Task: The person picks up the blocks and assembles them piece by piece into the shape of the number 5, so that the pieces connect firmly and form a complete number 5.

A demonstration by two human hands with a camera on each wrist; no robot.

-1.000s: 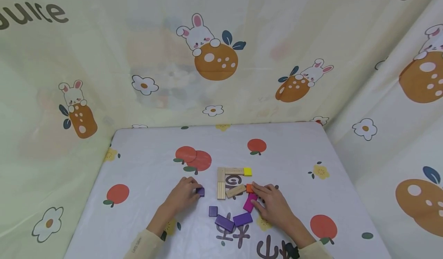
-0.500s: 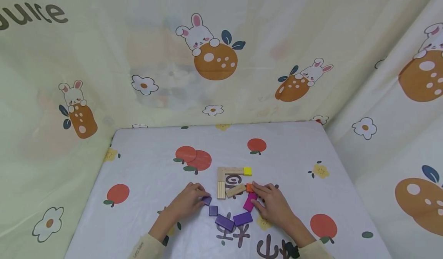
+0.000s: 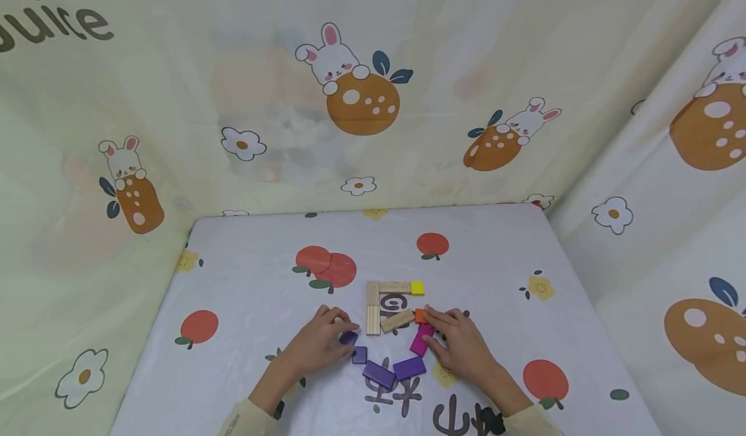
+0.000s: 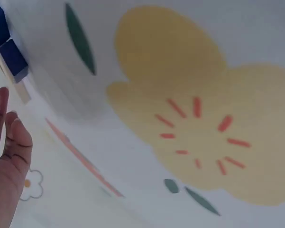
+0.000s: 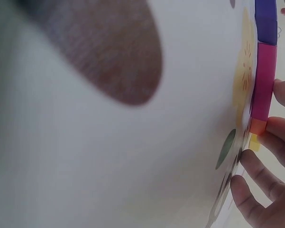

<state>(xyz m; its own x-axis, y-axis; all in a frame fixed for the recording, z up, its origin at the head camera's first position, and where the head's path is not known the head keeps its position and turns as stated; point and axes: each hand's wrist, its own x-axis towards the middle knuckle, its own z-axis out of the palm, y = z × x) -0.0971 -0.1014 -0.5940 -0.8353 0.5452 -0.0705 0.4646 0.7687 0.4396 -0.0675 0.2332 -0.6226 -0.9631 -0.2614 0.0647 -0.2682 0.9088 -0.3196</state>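
Note:
In the head view, my left hand [image 3: 317,340] hovers at a small purple cube [image 3: 348,337], its index finger and thumb spread on either side of it. A second purple cube [image 3: 359,355] lies just below, close to the thumb tip. In the left wrist view the fingers stand apart from two dark blue-looking blocks [image 4: 13,59]. My right hand [image 3: 460,345] rests fingertips on the orange cube [image 3: 420,316], while its thumb touches the magenta block [image 3: 421,341]. Two purple oblong blocks [image 3: 379,374] continue the curved row.
Plain wooden blocks [image 3: 373,319] form a corner above the curve, with a yellow cube [image 3: 417,288] at its top right end. A slanted wooden block [image 3: 397,321] leads to the orange cube. A fruit-print cloth [image 3: 250,280] covers the table; a printed curtain [image 3: 431,183] hangs behind.
My left hand has brought its purple cube right and down, beside the other purple cube, then spread its finger and thumb away from it. The right hand has stayed in place.

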